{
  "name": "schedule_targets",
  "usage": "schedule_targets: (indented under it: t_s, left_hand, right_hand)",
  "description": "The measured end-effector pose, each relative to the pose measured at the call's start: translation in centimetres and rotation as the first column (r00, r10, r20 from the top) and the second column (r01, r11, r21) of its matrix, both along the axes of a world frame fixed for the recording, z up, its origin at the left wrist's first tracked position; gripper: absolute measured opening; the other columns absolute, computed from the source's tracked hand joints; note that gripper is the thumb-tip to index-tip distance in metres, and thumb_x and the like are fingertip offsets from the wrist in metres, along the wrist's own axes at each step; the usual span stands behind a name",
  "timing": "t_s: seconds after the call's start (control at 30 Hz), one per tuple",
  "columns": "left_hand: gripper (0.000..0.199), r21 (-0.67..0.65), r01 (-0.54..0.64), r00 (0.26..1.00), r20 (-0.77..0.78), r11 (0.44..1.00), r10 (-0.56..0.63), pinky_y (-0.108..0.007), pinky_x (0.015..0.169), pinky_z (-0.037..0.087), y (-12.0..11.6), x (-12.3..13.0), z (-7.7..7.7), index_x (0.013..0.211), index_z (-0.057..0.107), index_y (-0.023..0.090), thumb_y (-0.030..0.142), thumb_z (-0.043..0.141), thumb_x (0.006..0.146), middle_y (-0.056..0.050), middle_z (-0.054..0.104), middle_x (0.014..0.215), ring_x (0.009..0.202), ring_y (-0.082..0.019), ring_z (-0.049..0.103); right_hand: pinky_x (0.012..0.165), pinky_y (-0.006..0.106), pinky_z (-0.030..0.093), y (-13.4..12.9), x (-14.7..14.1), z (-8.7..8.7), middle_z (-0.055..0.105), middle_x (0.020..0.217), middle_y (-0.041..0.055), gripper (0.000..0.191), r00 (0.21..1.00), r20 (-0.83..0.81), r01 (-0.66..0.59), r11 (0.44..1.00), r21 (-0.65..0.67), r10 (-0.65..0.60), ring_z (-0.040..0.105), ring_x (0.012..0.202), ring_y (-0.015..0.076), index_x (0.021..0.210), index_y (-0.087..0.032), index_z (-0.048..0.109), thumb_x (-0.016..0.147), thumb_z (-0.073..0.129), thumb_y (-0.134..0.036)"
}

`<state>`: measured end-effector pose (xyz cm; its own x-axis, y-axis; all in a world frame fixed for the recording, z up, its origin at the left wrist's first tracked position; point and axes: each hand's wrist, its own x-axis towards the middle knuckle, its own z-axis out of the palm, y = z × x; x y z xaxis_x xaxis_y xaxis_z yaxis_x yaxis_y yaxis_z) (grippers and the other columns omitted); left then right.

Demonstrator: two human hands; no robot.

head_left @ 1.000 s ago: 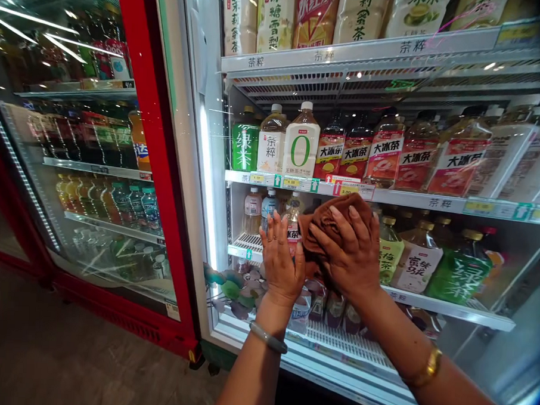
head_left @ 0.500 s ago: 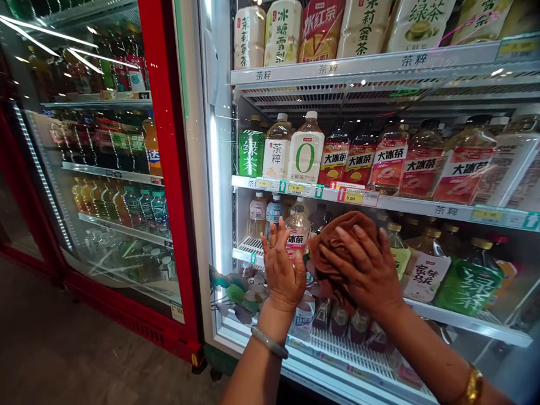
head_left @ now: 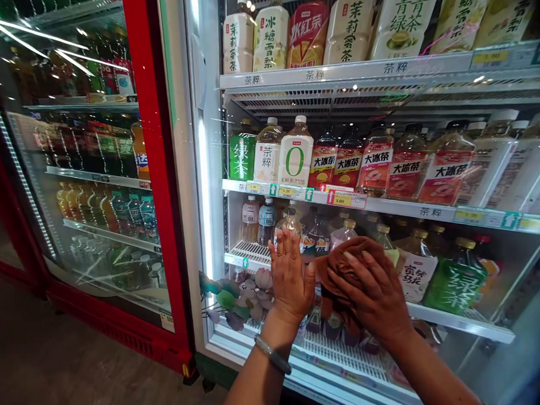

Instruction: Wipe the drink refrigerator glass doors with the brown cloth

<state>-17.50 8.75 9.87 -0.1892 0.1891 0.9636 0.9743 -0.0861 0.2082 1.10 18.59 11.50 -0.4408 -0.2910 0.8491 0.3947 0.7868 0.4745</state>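
Observation:
My left hand (head_left: 291,278) is raised with its palm toward the glass door (head_left: 238,108) of a drinks fridge, fingers stretched out and nothing in them. A grey bangle circles that wrist. My right hand (head_left: 376,291) presses a bunched brown cloth (head_left: 339,268) against the glass, with the fingers spread over it. Part of the cloth hangs below the hand. Both hands are level with the third visible shelf (head_left: 461,323), and they and the cloth hide some bottles behind the glass.
Bottled teas, such as a white-labelled bottle (head_left: 296,153) and a green tea bottle (head_left: 457,276), stand on shelves behind the glass. A flower sticker (head_left: 236,296) sits low left on the door. At left is a red-framed fridge (head_left: 153,161) above the floor (head_left: 79,361).
Both hands have shifted a little to the right across the glass, the cloth moving along under my right hand. The whole view has also moved slightly.

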Motion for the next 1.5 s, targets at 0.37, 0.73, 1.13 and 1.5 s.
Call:
schedule_targets:
  t_s: [0.37, 0.73, 1.13, 1.5]
  left_hand:
    - [0.068, -0.05, -0.037, 0.995, -0.095, 0.998, 0.033, -0.053, 0.136, 0.001, 1.4, 2.7, 0.2, 0.171, 0.008, 0.016, 0.036, 0.031, 0.111, -0.014, 0.024, 0.175, 0.166, -0.024, 0.012]
    - [0.068, -0.012, -0.074, 0.989, -0.13, 0.997, 0.072, -0.053, 0.135, -0.005, 2.7, 3.8, -0.1, 0.171, 0.015, 0.021, 0.032, 0.039, 0.108, -0.011, 0.023, 0.176, 0.167, -0.023, 0.01]
    - [0.072, -0.057, -0.072, 0.991, -0.12, 0.996, 0.065, -0.056, 0.134, -0.009, 2.8, 5.9, 0.5, 0.17, 0.017, 0.02, 0.024, 0.042, 0.103, -0.013, 0.029, 0.174, 0.165, -0.025, 0.018]
    - [0.068, -0.056, -0.055, 0.989, -0.142, 0.997, 0.047, -0.056, 0.133, -0.012, 3.2, 7.1, 0.8, 0.17, 0.019, 0.019, 0.025, 0.039, 0.104, -0.012, 0.03, 0.174, 0.166, -0.023, 0.014]
  right_hand:
    - [0.132, 0.069, 0.021, -1.1, -2.7, 3.5, 0.044, 0.166, 0.0068, 0.049, 0.973, -0.222, 0.047, 0.995, -0.087, -0.065, 0.03, 0.16, 0.0324, 0.143, -0.036, 0.06, 0.095, 0.068, -0.038]
    - [0.132, 0.065, 0.025, 1.9, 2.7, 4.0, 0.047, 0.163, 0.0074, 0.052, 0.933, -0.346, 0.089, 0.995, -0.052, -0.101, 0.039, 0.155, 0.0375, 0.137, -0.034, 0.066, 0.086, 0.079, -0.036]
    - [0.135, 0.061, 0.017, 1.3, 4.5, -1.1, 0.048, 0.161, 0.0033, 0.039, 0.991, -0.115, 0.063, 0.996, -0.062, -0.07, 0.027, 0.162, 0.0248, 0.14, -0.036, 0.062, 0.101, 0.06, -0.03]
    - [0.132, 0.068, 0.023, 1.5, 2.8, 4.4, 0.034, 0.17, 0.0061, 0.053, 0.956, -0.268, 0.1, 0.992, -0.078, -0.117, 0.03, 0.159, 0.0373, 0.139, -0.031, 0.063, 0.089, 0.077, -0.035]
